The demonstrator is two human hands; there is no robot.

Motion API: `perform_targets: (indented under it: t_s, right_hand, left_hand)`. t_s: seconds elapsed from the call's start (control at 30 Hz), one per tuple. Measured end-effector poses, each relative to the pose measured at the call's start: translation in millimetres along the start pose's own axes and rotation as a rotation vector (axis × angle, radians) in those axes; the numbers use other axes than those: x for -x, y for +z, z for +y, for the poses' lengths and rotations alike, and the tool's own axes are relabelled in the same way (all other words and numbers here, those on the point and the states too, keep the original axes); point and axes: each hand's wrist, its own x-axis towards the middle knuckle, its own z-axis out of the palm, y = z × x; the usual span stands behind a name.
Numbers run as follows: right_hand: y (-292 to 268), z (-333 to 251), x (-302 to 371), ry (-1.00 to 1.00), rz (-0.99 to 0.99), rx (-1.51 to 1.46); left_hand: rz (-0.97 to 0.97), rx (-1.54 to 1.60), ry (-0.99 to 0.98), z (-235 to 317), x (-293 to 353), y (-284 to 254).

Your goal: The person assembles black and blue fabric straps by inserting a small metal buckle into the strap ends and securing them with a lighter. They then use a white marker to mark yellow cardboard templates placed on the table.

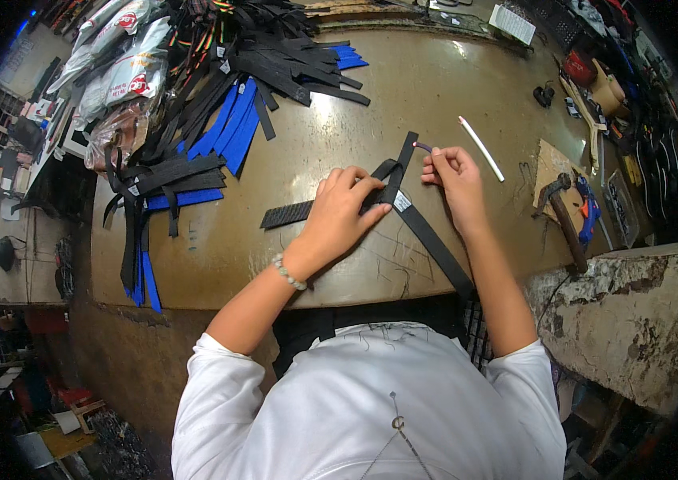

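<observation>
A black webbing strap [435,248] lies crossed and looped on the worktable in front of me, with a small white label [403,201] near the crossing. My left hand [345,200] presses on the looped part, its fingers and thumb bent over the webbing. Just right of the strap's far end, my right hand [455,174] pinches a thin, dark purple stick-like thing [424,146]. Its pinkish tip meets or nearly meets the strap's edge; its exact kind is unclear. Part of the strap is hidden beneath my left hand.
A white pen-like stick [483,150] lies beyond my right hand. Piles of black straps [275,60] and blue straps [231,128] cover the table's left side, beside plastic-wrapped packs [127,80]. At right rest a hammer-like tool [567,220] and a blue-handled tool [589,210]. Loose threads lie near me.
</observation>
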Motion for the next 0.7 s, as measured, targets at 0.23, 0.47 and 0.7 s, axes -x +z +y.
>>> perform_targets:
  t_s: [0.23,0.47,0.7]
  right_hand:
    - [18.6,5.9,57.9,-0.026,-0.043,0.075]
    - [16.6,17.2,53.7,-0.041,-0.018,0.005]
    - [5.8,15.2,49.6,0.061,0.017,-0.244]
  left_hand:
    - [0.009,0.034,-0.14,12.1,2.3,-9.8]
    - [-0.133,0.123,-0.028,16.1,-20.4,3.7]
    - [-0.214,0.109,0.021,17.0,-25.4,8.5]
